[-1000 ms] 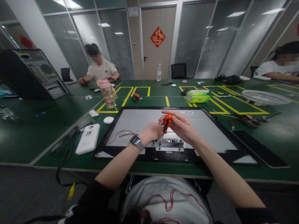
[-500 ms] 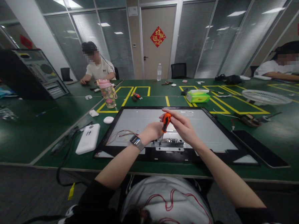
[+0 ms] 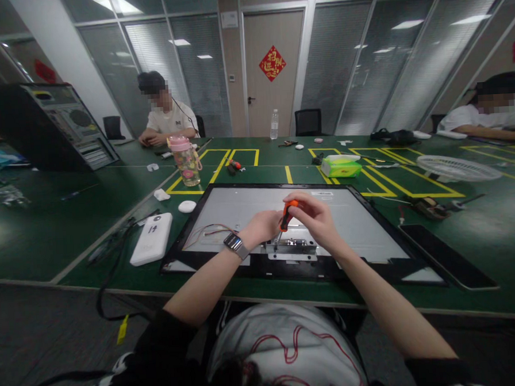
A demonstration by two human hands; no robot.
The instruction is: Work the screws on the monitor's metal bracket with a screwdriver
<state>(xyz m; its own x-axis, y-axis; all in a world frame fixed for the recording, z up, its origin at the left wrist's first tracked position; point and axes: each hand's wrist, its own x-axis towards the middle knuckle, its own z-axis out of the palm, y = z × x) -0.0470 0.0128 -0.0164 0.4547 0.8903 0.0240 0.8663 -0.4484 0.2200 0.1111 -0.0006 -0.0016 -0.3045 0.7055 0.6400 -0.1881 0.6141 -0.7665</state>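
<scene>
A monitor panel (image 3: 362, 222) with a black frame lies back-up on the green table in front of me. My right hand (image 3: 317, 221) is closed round the orange-and-black handle of a screwdriver (image 3: 284, 217), whose tip points down at the metal bracket (image 3: 293, 250) near the panel's front edge. My left hand (image 3: 263, 226), with a watch on its wrist, is curled against the lower part of the screwdriver. Thin coloured wires (image 3: 210, 231) run across the panel's left side.
A white device (image 3: 151, 239) and a black cable lie left of the panel, a dark flat slab (image 3: 446, 255) to its right. Farther off stand a pink-lidded bottle (image 3: 185, 160), a green tissue box (image 3: 341, 167), a white fan grille (image 3: 457, 168) and a computer case (image 3: 49, 126). Two other people sit at the table's far left and far right.
My right hand has lowered over the screwdriver handle, hiding more of it. The person at the far left has shifted a little leftward.
</scene>
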